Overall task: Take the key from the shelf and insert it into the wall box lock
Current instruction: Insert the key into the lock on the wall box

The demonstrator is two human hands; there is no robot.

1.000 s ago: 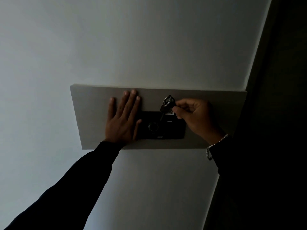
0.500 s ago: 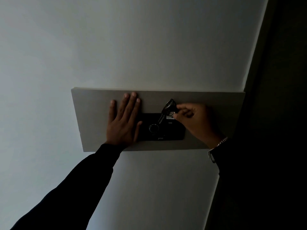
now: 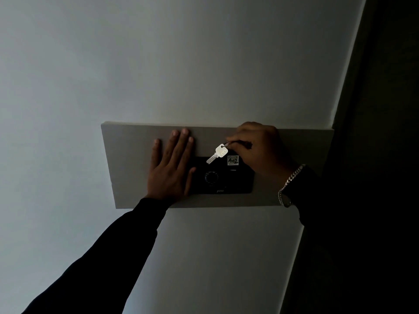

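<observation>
A pale grey wall panel (image 3: 136, 155) carries a black lock box (image 3: 233, 180) with a round dial (image 3: 211, 177) and a small label reading 402 (image 3: 233, 160). A silver key (image 3: 216, 154) dangles from a ring, its blade pointing down-left over the box's upper edge. My right hand (image 3: 258, 148) pinches the ring at the key's top, above and right of the box. My left hand (image 3: 171, 168) lies flat, fingers spread, on the panel just left of the box, thumb touching the box's left side.
The white wall (image 3: 158, 64) surrounds the panel. A dark vertical edge or door frame (image 3: 374, 132) runs along the right side, touching the panel's right end. A chain bracelet (image 3: 289, 184) is on my right wrist.
My right hand rose toward the panel's top edge; the key now hangs free and shows bright silver, and the 402 label is uncovered. My left hand stayed put.
</observation>
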